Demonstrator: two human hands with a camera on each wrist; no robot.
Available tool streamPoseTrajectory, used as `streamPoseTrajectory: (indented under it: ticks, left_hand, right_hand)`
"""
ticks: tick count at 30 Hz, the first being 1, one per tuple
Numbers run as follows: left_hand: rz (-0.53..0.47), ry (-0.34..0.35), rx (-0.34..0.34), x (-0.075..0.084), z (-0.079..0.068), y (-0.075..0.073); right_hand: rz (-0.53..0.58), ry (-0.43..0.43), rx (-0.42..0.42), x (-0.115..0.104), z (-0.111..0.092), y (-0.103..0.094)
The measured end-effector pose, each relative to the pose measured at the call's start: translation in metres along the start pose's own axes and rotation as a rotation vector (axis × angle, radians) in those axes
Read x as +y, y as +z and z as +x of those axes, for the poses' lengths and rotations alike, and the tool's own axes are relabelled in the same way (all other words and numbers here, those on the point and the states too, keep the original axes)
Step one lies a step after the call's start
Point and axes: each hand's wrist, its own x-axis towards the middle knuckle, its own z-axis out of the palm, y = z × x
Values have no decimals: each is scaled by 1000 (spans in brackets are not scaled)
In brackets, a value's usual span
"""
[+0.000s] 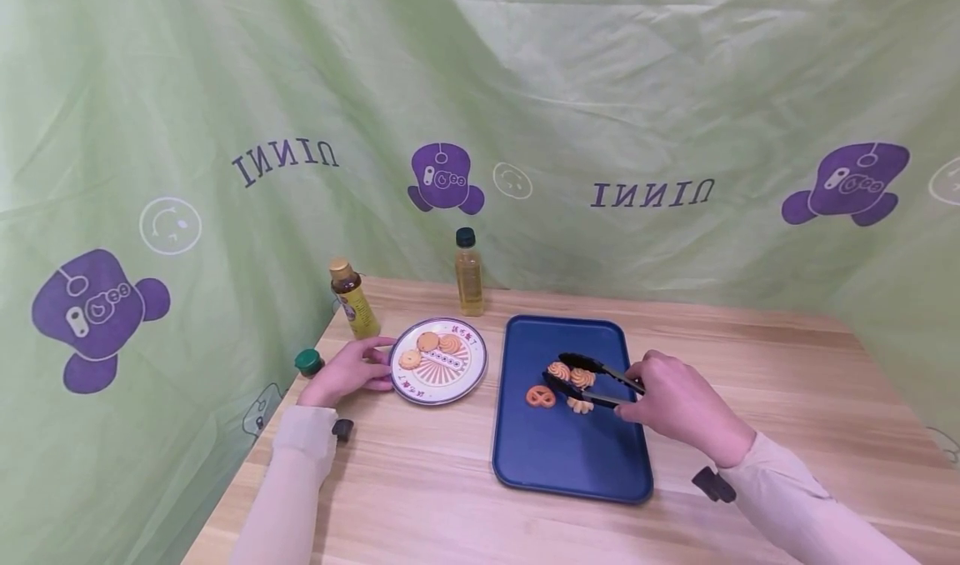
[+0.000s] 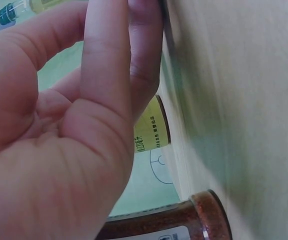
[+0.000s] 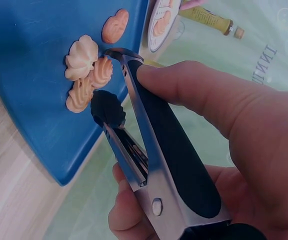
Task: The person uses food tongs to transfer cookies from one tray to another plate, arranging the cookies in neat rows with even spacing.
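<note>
My right hand (image 1: 675, 394) grips black-handled metal tongs (image 3: 171, 150) over the blue tray (image 1: 562, 457). Their two dark tips stand apart, on either side of swirl cookies (image 1: 582, 378). Beside these lie a flower-shaped cookie (image 3: 81, 57) and a pretzel-shaped cookie (image 1: 541, 396). At the left, my left hand (image 1: 356, 372) touches the rim of a white printed plate (image 1: 450, 387) with its fingertips. Three cookies (image 1: 410, 359) rest on that plate. In the left wrist view the fingers (image 2: 106, 55) look relaxed, their tips out of frame, and the plate does not show.
A brown bottle with a yellow label (image 1: 358, 311) stands behind my left hand. The oil bottle (image 1: 470, 282) is at the table's back edge. By my left wrist is a green-lidded jar (image 1: 308, 362). Green printed cloth (image 1: 562, 115) hangs around the wooden table (image 1: 420, 498).
</note>
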Motion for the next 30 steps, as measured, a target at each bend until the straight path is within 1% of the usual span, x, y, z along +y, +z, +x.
streamPoseTrajectory:
  ticks: [10, 17, 22, 30]
  left_hand:
    - [-4, 6, -6, -2, 1, 0]
    - [-2, 4, -1, -3, 2, 0]
    - [-15, 0, 0, -5, 4, 0]
    - [-21, 13, 4, -9, 8, 0]
  right_hand:
    - [-13, -9, -2, 0, 5, 2]
    - [10, 0, -3, -1, 7, 3]
    - [18, -8, 1, -2, 8, 4]
    - [14, -25, 8, -2, 10, 5]
